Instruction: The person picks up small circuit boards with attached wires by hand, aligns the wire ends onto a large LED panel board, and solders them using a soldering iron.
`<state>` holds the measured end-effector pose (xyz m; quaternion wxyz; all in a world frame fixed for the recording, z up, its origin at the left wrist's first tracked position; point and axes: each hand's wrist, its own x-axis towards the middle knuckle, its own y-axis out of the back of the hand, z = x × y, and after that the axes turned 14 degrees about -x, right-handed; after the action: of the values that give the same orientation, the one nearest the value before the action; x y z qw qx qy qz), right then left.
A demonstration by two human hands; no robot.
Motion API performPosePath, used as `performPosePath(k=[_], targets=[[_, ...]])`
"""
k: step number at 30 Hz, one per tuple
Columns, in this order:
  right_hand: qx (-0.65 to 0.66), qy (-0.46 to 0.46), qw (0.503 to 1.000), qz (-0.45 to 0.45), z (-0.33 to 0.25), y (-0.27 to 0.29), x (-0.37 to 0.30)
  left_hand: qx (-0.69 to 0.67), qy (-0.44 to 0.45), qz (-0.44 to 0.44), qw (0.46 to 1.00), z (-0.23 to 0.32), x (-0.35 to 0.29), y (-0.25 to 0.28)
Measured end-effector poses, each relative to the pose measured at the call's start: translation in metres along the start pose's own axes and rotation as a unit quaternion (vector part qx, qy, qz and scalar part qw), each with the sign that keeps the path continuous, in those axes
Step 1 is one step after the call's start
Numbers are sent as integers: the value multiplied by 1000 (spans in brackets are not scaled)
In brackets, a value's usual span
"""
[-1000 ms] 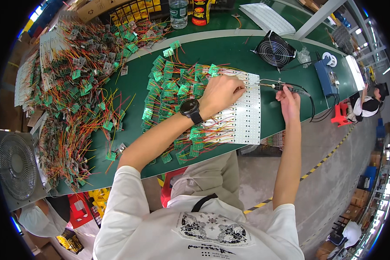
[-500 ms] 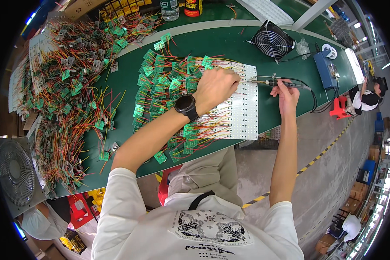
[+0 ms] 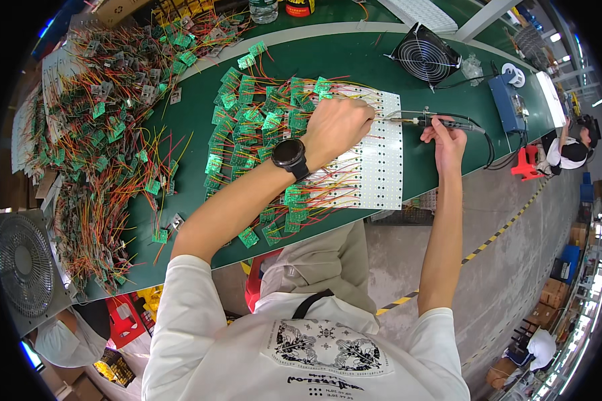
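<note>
Two-handed: grips soldering iron [image 3: 460, 125] in nearly closed right hand [image 3: 449, 146]; bends left hand [image 3: 339, 128] over white board [image 3: 384, 170]; cannot make out its grip.

The green workbench [image 3: 341, 57] is lit brightly and evenly. To its right, a light strip [image 3: 601, 102] is burned to white. Well out from the workbench, straight edges are bowed into curves.

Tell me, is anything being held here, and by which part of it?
The right hand holds a soldering iron by its dark handle. The left hand is over the white board; whether it pinches anything cannot be told.
</note>
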<state>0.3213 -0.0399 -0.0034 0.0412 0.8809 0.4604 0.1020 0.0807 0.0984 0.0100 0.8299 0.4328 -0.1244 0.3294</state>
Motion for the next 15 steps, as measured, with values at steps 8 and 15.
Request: performPosePath(k=[8, 15], targets=[[4, 10, 1000, 0, 1, 0, -1, 5, -3, 5, 1000, -1, 0, -1], [1, 2, 1000, -1, 0, 0, -1, 1, 2, 0, 1000, -2, 0, -2]])
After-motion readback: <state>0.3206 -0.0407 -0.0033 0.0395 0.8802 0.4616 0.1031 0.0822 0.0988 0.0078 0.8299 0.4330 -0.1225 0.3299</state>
